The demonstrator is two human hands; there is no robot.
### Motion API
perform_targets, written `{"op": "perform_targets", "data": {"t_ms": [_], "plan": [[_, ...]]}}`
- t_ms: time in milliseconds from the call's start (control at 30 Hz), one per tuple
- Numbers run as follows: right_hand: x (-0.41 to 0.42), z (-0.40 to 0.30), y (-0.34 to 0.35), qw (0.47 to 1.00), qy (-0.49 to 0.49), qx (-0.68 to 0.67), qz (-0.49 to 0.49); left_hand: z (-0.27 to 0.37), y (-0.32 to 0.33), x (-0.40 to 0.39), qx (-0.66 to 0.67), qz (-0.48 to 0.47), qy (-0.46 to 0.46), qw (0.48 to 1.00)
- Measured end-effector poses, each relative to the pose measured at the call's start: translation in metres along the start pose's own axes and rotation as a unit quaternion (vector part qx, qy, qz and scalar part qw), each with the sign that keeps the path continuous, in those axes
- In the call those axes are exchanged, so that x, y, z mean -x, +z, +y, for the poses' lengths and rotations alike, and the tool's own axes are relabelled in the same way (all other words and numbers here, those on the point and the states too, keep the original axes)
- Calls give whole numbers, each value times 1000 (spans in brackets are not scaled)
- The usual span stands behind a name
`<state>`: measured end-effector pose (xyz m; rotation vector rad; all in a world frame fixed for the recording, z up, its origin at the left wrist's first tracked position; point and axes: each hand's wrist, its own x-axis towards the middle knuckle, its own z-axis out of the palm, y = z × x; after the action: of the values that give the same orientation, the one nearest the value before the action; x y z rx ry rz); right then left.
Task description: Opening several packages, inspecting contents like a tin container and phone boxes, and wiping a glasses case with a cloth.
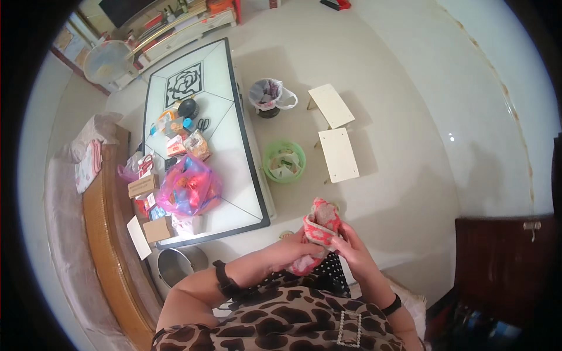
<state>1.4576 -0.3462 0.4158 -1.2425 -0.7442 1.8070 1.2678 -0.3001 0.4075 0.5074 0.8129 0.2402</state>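
Observation:
Both of my hands are on a red-and-beige patterned piece of thick, soft fabric [319, 231], held folded in front of my lap. My left hand [292, 250] grips its left side, the thumb lying across the lower part. On the other side, my right hand [354, 252] has its thumb pressed on the fabric and its fingers behind it, partly hidden. The upper end of the piece sticks up between the hands, and a paler lower end hangs below my left thumb. Beneath it lies black fabric with white dots [331, 267] over my lap.
Left ahead stands a glass-topped table [246, 193] bearing a pink plastic bag [189, 186], cardboard boxes [158, 229] and black scissors [203, 125]. Beside it are a green waste basket [302, 153] and a bag-lined bin [268, 103]. Two cream stools [338, 155] [331, 105] and a metal bucket [167, 263] stand on the floor.

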Motion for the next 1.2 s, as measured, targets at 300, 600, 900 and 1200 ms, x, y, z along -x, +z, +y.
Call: {"op": "perform_targets", "data": {"t_ms": [300, 600, 900, 1200], "plan": [[-98, -91, -71, 962, 86, 145, -214, 68, 31, -46, 88, 141, 79, 983], [-146, -141, -114, 941, 79, 160, -286, 108, 70, -83, 141, 206, 119, 961], [-162, -160, -152, 960, 68, 123, -242, 131, 74, -125, 124, 159, 138, 970], [-162, -160, -157, 978, 35, 72, -190, 144, 60, -146, 150, 100, 116, 977]]}}
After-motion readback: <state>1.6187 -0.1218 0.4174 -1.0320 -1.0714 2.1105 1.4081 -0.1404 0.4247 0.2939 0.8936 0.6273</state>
